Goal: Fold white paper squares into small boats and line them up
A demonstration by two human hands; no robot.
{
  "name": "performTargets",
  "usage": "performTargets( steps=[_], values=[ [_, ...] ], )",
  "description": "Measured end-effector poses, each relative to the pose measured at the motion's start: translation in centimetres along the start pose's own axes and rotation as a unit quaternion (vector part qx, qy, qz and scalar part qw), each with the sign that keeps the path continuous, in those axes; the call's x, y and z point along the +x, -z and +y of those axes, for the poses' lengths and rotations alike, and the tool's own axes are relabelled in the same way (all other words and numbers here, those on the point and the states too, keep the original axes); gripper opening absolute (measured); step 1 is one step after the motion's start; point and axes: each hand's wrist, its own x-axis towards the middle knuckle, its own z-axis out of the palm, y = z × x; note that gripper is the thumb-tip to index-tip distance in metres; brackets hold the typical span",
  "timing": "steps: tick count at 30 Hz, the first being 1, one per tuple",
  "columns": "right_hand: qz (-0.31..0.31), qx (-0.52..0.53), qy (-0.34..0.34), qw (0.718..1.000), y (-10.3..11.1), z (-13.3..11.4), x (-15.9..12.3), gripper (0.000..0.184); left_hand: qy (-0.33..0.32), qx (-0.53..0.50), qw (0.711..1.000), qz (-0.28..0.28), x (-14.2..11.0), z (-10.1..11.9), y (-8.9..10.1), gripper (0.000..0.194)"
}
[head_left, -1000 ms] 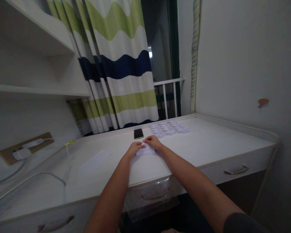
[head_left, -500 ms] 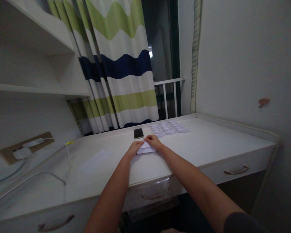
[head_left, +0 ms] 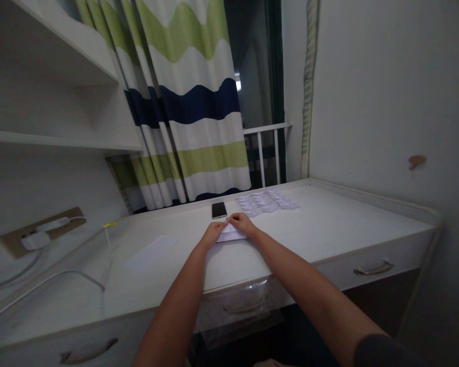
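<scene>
My left hand (head_left: pixel 213 233) and right hand (head_left: pixel 241 224) pinch the folded white paper (head_left: pixel 231 236) at its far edge, on the desk (head_left: pixel 313 224) before me, probably so its creases lie flat; the smartphone (head_left: pixel 219 210) and crumpled-looking white pieces (head_left: pixel 265 202) sit beyond, seemingly leaving room

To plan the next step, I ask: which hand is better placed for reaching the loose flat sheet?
Probably the left hand: it is nearer the flat sheet, with the right hand farther over. Both hold the folded paper.
</scene>
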Motion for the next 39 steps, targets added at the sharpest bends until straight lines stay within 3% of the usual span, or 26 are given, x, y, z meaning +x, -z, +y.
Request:
performTargets(
  steps=[9, 19, 39],
  values=[
    [0.04, -0.012, -0.001, 0.999, 0.4, -0.6, -0.2, 0.032, 0.012, -0.042, 0.999, -0.021, -0.2, -0.1, -0.1, 0.046],
    [0.015, 0.023, -0.014, 1.0, 0.3, -0.9, -0.3, 0.037, -0.031, 0.018, 0.999, 0.007, -0.1, 0.2, 0.0, 0.041],
    [0.004, 0.027, -0.03, 0.999, 0.5, -1.5, -0.4, 0.038, -0.044, 0.014, 0.999, 0.023, -0.1, 0.4, 0.1, 0.039]
  ],
)
